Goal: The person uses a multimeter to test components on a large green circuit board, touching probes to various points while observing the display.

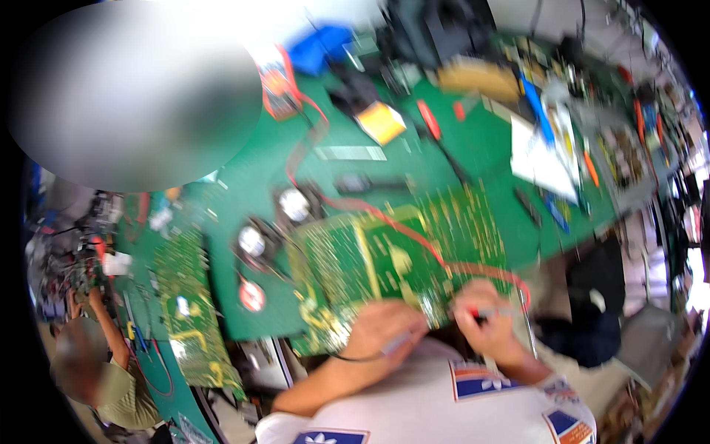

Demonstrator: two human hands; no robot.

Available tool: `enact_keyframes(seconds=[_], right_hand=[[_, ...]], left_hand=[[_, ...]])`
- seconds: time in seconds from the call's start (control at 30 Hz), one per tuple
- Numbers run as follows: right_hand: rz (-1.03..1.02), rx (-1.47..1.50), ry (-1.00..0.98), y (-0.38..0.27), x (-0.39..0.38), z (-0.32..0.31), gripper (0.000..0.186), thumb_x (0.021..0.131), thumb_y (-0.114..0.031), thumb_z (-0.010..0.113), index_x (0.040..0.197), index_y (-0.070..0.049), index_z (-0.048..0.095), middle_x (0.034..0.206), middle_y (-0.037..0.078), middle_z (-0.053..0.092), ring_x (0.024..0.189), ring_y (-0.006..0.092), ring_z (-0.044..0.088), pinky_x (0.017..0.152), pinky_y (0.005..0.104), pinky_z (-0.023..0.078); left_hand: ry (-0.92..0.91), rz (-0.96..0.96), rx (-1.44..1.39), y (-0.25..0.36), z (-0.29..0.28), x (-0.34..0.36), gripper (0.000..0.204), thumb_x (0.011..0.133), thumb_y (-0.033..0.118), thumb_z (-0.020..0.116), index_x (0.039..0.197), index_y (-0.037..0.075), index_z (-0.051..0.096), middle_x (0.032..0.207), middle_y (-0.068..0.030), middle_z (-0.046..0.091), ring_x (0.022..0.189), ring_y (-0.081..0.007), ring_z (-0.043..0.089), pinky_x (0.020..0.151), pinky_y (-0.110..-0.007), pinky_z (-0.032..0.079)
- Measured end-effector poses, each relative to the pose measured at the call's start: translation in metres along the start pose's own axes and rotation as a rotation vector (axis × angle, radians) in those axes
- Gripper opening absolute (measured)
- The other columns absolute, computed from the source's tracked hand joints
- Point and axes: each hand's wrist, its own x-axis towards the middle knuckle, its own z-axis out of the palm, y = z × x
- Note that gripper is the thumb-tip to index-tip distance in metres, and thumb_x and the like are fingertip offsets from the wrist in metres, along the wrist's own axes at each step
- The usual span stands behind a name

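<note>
My left hand (381,333) is closed on a slim probe (396,342) with a black lead, over the near edge of a large green circuit board (399,251). At that board's right front, my right hand (481,322) grips a red probe (481,314) whose red lead (399,226) runs across the board toward an orange-red meter (277,81). Two black round components (296,203), like fans or speakers, lie behind the board's left part. The picture is blurred, so I cannot tell whether the probe tips touch the board.
A second board (194,303) lies left. Loose tools (429,118), papers (540,163), a yellow pad (381,122) and a dark bag (436,33) cover the back and right of the green bench (251,148). A co-worker (126,392) is at the left; a dark chair (592,311) stands right.
</note>
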Motion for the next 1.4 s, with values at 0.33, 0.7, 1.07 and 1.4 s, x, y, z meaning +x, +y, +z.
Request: enact_keyframes(seconds=[0.33,0.7,1.07,1.4], right_hand=[[-0.033,0.152,0.100,0.023,-0.018,-0.004,0.015,0.088,-0.005,0.079,0.100,0.000,0.071,0.083,0.009,0.073,0.073,0.0243,0.069,0.083,0.0435,0.056],[-0.024,0.193,0.040,0.031,-0.014,-0.011,0.020,0.082,0.000,0.081,0.099,0.001,0.071,0.086,0.012,0.073,0.076,0.0277,0.071,0.079,0.0434,0.057],[-0.045,0.171,0.009,0.031,-0.010,-0.013,0.028,0.069,0.002,0.084,0.095,0.002,0.073,0.085,0.011,0.074,0.075,0.0272,0.071,0.077,0.0447,0.057],[-0.065,0.160,0.025,0.031,-0.011,-0.012,0.030,0.066,0.003,0.083,0.095,0.003,0.074,0.085,0.010,0.074,0.073,0.0274,0.071,0.075,0.0447,0.058]], left_hand=[[0.198,-0.185,-0.181,-0.007,0.021,-0.020,0.030,0.076,-0.004,0.082,0.104,-0.001,0.071,0.099,-0.0165,0.076,0.092,-0.0308,0.071,0.080,-0.036,0.052],[0.019,-0.145,-0.089,-0.003,0.019,-0.003,0.039,0.072,-0.002,0.085,0.108,0.001,0.070,0.101,-0.0154,0.079,0.095,-0.0268,0.074,0.075,-0.036,0.041],[0.035,-0.148,-0.089,-0.003,0.020,-0.004,0.038,0.071,-0.004,0.084,0.106,-0.001,0.069,0.098,-0.0170,0.078,0.091,-0.0292,0.076,0.072,-0.036,0.040],[0.028,-0.143,-0.069,-0.002,0.020,-0.003,0.038,0.071,-0.003,0.084,0.105,-0.001,0.070,0.099,-0.0172,0.078,0.090,-0.0300,0.076,0.071,-0.037,0.040]])
